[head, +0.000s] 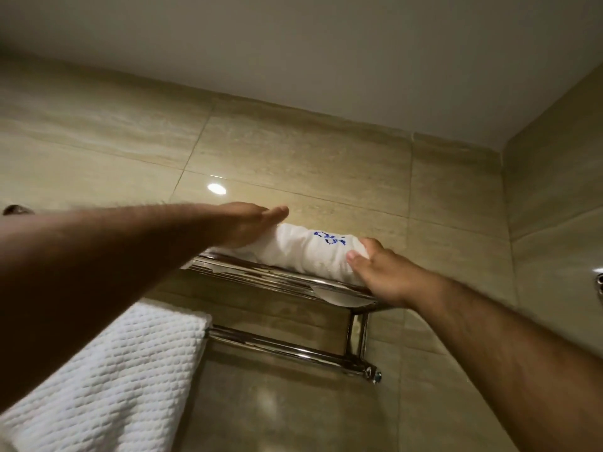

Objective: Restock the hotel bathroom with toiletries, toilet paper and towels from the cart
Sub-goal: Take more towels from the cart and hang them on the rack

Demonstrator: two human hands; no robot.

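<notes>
A folded white towel [303, 247] with blue stitching lies on the top shelf of a chrome wall rack [280, 280], high against the tiled wall. My left hand [248, 223] rests flat on the towel's left end, fingers stretched out together. My right hand [381, 272] presses against the towel's right end at the shelf's front rail, thumb up on the cloth. Neither hand is wrapped around the towel. A white textured towel [130, 370] hangs from the rack's lower bar [293, 349], partly hidden behind my left forearm.
Beige glossy tiles cover the wall behind the rack, and the ceiling is close above. The side wall meets it at the right, with a chrome fitting [599, 282] at the frame edge. A small dark fixture [16, 209] shows at far left.
</notes>
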